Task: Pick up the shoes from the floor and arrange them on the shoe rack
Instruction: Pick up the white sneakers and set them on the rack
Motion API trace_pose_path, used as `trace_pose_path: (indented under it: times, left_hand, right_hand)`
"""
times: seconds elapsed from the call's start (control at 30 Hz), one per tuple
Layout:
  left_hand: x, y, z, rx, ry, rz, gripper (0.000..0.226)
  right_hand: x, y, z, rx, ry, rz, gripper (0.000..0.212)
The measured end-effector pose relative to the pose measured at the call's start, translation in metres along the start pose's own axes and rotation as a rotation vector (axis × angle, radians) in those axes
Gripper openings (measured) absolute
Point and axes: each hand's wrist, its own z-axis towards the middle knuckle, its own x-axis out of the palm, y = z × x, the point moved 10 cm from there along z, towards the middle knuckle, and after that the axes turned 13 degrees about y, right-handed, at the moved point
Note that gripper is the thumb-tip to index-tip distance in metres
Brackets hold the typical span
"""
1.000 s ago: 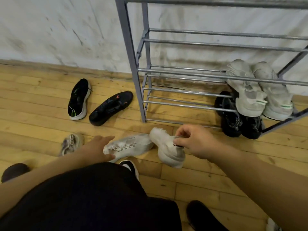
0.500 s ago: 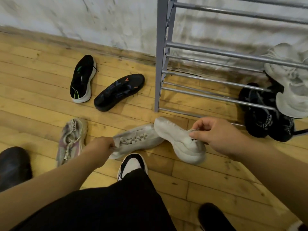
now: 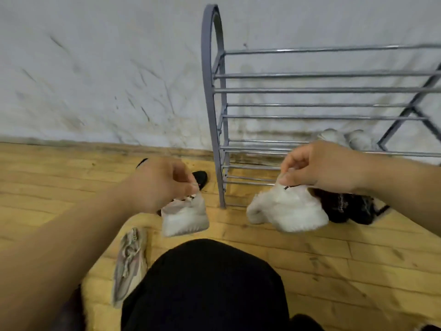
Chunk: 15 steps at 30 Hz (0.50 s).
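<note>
My left hand [image 3: 162,185] pinches the heel of one white sneaker [image 3: 185,217], which hangs toe-down above the floor, left of the rack's post. My right hand [image 3: 319,167] grips the heel of the other white sneaker [image 3: 287,211], held in the air in front of the grey metal shoe rack [image 3: 214,115]. A pair of black shoes [image 3: 343,206] sits at the rack's bottom right, partly behind the right-hand sneaker. A pale pair [image 3: 343,138] rests on a rail above them, mostly hidden by my right hand. The frame is motion-blurred.
A grey-pink sneaker [image 3: 130,263] lies on the wooden floor by my black-clad knee [image 3: 205,283]. A black shoe [image 3: 200,176] peeks out behind my left hand. The scuffed white wall [image 3: 95,80] stands behind the rack, whose upper rails carry nothing.
Both hands have lifted the two white sneakers off the floor by their heels. The view has tilted up, bringing the rack's upper rails and top arch into sight.
</note>
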Motion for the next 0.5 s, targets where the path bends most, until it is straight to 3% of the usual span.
trace_pose_path:
  times: [0.13, 0.37, 0.5]
  left_hand:
    - [-0.032, -0.088, -0.034, 0.108, -0.057, -0.010, 0.010]
    - [-0.059, -0.200, -0.066, 0.319, -0.394, -0.148, 0.011]
    - [-0.054, -0.256, -0.072, 0.404, -0.570, -0.133, 0.007]
  right_hand:
    - [-0.047, 0.014, -0.062, -0.034, -0.120, 0.107, 0.009]
    - [-0.105, -0.034, -0.146, 0.031, -0.336, 0.504, 0.015]
    - [-0.134, -0.033, -0.177, -0.002, -0.446, 0.353, 0.015]
